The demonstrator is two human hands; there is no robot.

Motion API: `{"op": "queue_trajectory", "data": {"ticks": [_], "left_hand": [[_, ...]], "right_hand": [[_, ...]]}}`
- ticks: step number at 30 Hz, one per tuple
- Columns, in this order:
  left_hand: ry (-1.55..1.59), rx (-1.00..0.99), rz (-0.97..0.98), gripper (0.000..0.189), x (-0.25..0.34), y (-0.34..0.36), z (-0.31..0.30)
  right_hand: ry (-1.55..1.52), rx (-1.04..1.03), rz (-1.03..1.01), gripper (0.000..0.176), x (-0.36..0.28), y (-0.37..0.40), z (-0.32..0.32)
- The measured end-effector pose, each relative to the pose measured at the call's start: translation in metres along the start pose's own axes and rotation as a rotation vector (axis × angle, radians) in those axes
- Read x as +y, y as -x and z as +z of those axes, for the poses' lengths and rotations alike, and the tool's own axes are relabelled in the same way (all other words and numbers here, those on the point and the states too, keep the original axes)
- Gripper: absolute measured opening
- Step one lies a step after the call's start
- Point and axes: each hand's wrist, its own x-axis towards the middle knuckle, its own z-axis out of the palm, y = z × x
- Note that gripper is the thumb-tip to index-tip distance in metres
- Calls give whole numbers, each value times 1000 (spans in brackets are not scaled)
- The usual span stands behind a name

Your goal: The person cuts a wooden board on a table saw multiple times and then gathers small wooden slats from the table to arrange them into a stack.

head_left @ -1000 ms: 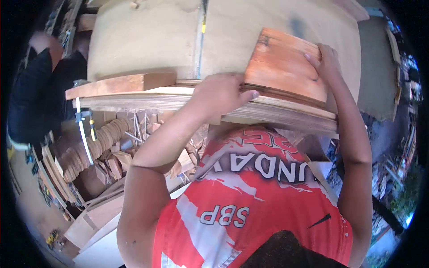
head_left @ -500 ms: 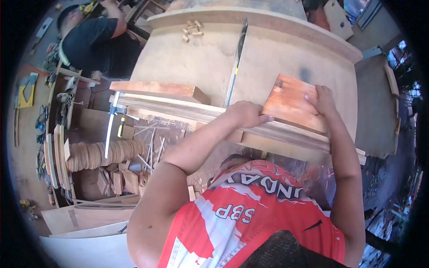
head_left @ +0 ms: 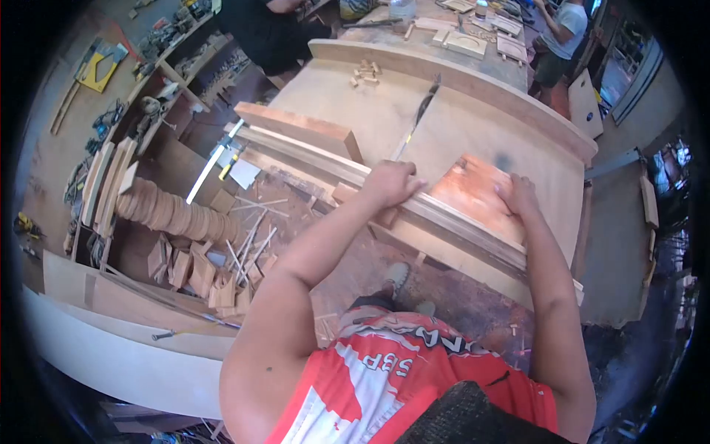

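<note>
My left hand (head_left: 394, 183) is curled over the layered wooden strip (head_left: 466, 235) that runs along the near side of the sloping work surface (head_left: 543, 203). A reddish wooden board (head_left: 475, 192) lies flat on that surface, its near edge along the strip. My right hand (head_left: 520, 198) grips the board's right side, thumb on top and fingers at the far edge. Just beyond my left hand, a saw blade (head_left: 424, 107) stands in a slot in the surface. A thick wooden block (head_left: 299, 127) rests on the strip's left part.
Small wood pieces (head_left: 364, 73) lie near the raised back board (head_left: 458, 80). A clamp (head_left: 214, 164) holds the strip's left end. Wooden offcuts (head_left: 194, 268) sit below left. One person (head_left: 259, 33) is at the back left, another (head_left: 566, 33) at the back right.
The view has shifted, showing more of the background and floor. My right hand still holds the board against the strip; my left hand remains on the strip, its thumb now more spread.
</note>
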Motion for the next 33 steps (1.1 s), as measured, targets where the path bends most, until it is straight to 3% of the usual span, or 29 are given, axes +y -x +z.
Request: {"op": "queue_trajectory", "data": {"ticks": [1,2,4,5,8,10,12,13,16,33], "left_hand": [[39,83,-33,35,7,16,3],[56,80,-29,35,10,26,14],[-21,477,283,31,11,46,34],[32,511,283,26,15,45,35],[164,439,288,23,29,30,43],[169,523,348,21,41,23,50],[179,476,214,22,42,18,56],[196,585,259,21,40,15,61],[155,643,300,19,39,16,63],[142,756,363,21,34,6,70]], "right_hand": [[15,-11,8,71,2,2,0],[6,-21,18,73,-4,3,-6],[5,-35,33,75,-5,7,-8],[10,-69,31,77,-4,4,-7],[16,-68,35,79,-8,-1,-11],[20,-64,56,79,-5,3,-6],[13,-12,37,82,-4,1,-1],[21,-20,53,82,0,1,4],[-17,-15,36,82,-2,2,0],[61,116,-57,75,17,-2,11]]}}
